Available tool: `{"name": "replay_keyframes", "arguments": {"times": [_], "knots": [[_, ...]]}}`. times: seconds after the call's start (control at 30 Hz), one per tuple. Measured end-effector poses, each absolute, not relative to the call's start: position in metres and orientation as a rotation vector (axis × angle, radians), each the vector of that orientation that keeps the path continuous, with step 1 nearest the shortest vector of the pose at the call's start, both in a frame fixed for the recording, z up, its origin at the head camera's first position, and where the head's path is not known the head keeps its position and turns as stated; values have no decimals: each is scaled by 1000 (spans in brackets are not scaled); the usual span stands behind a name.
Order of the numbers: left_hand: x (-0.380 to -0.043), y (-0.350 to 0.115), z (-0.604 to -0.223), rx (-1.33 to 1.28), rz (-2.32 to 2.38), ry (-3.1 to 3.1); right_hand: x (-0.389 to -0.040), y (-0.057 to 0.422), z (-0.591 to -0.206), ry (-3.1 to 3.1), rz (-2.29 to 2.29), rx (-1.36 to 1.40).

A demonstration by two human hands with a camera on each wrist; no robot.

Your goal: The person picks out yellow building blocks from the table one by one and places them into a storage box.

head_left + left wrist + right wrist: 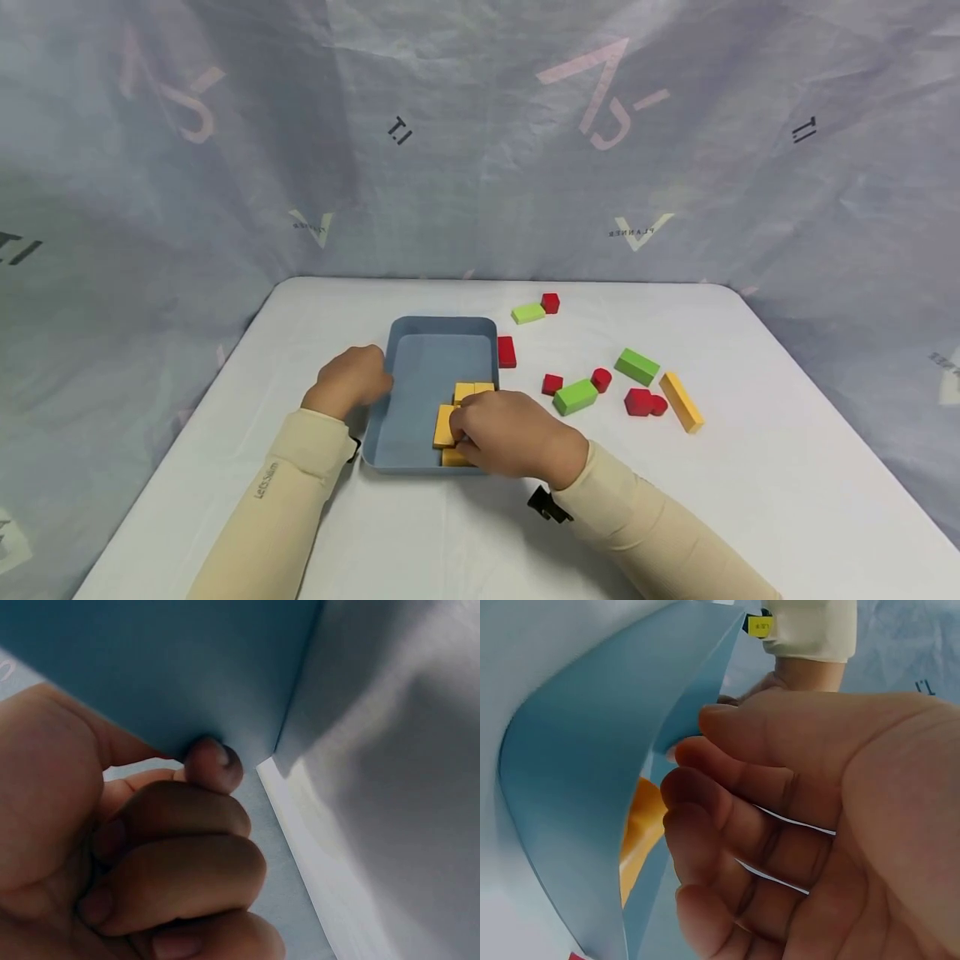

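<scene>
A blue-grey tray (431,354) lies on the table with several yellow blocks (445,427) in its near right part. At the tray's left side, my left hand (352,379) pinches the wall between thumb and index finger, the other fingers folded under, as the left wrist view shows. My right hand (513,433) reaches over the near right corner, fingertips down at the yellow blocks and covering some of them. In the right wrist view its fingers (697,795) are loosely bent, and nothing shows between thumb and index tip. A yellow block (641,825) appears behind the tray wall.
Right of the tray lie green blocks (576,397), red pieces (639,402) and a long yellow block (682,403). A flat red block (507,352) lies against the tray's right side. Farther back are a light green block (528,313) and a red cube (551,303).
</scene>
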State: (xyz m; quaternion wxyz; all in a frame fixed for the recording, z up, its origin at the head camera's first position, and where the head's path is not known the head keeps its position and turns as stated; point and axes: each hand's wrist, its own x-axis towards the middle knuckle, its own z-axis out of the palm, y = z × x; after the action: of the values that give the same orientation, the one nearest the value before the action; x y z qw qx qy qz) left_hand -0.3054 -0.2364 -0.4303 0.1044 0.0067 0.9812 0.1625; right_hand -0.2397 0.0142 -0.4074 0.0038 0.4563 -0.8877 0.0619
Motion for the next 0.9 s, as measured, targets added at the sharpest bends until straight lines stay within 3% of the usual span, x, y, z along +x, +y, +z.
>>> {"name": "replay_keyframes", "arguments": {"times": [0.9], "knots": [[-304, -236, -430, 36, 491, 2905, -247, 38, -385, -2759, 194, 1327]]}}
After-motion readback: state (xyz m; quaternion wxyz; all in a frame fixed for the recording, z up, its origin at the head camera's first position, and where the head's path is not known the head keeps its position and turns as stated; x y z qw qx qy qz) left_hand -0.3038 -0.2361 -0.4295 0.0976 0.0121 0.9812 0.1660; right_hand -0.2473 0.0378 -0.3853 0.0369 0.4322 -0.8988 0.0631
